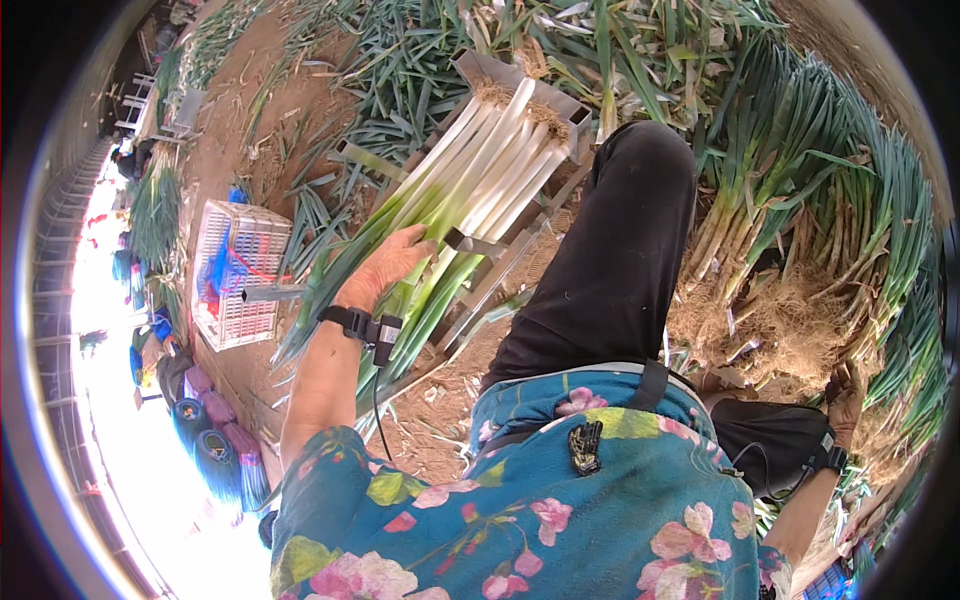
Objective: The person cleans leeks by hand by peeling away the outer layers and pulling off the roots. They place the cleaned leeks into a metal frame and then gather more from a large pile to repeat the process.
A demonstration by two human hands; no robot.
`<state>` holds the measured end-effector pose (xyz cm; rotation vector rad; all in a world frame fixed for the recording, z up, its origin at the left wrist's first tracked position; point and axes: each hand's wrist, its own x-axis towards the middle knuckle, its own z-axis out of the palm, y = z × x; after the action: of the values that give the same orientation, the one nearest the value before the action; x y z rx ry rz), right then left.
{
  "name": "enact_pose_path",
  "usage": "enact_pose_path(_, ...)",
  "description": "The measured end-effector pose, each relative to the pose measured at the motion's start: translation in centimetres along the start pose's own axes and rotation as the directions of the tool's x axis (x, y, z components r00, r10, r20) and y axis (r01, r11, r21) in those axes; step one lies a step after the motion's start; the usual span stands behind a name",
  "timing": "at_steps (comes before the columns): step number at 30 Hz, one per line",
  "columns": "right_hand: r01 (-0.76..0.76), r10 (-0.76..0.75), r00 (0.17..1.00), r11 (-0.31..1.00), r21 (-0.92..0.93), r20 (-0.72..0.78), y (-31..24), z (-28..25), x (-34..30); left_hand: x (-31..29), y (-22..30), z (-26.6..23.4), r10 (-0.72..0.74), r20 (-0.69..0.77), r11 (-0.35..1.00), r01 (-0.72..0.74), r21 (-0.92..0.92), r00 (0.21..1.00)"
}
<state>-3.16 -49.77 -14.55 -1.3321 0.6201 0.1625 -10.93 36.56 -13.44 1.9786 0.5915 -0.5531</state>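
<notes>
With the left hand [392, 262] spread flat on the long white-and-green leeks [470, 185] lying in the grey metal trough [500, 75] far left, and the right hand [848, 395] closed among rooted leeks [800, 200] far right, the bundle could likely slide askew.

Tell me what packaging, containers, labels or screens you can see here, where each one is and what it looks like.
White plastic crate: on the dirt to the person's left, rectangular lattice walls, blue and red items inside.
Blue rolls: lower left by the bright edge, cylindrical, standing on the ground.
Metal trough: ahead of the left hand, holding trimmed leeks.
No labels or screens visible.
</notes>
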Motion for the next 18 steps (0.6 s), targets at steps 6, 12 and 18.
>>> enact_pose_path(6, -0.006, 0.005, 0.993, 1.0, -0.009, -0.115, 0.1, -1.1, -1.0, -2.3, 0.7, 0.8, -0.11, -0.002, 0.989, 0.109, -0.103, 0.994)
enact_pose_path(12, -0.023, 0.023, 0.995, 1.0, 0.005, -0.101, 0.2, -1.5, -1.3, -4.1, -0.4, -0.4, -0.161, 0.042, 0.98, 0.164, -0.11, 0.986)
enact_pose_path(18, -0.028, 0.023, 0.992, 0.999, -0.039, -0.124, 0.1, -0.2, -1.8, 0.0, -1.9, 3.7, 0.048, -0.016, 0.987, -0.05, -0.152, 0.999)
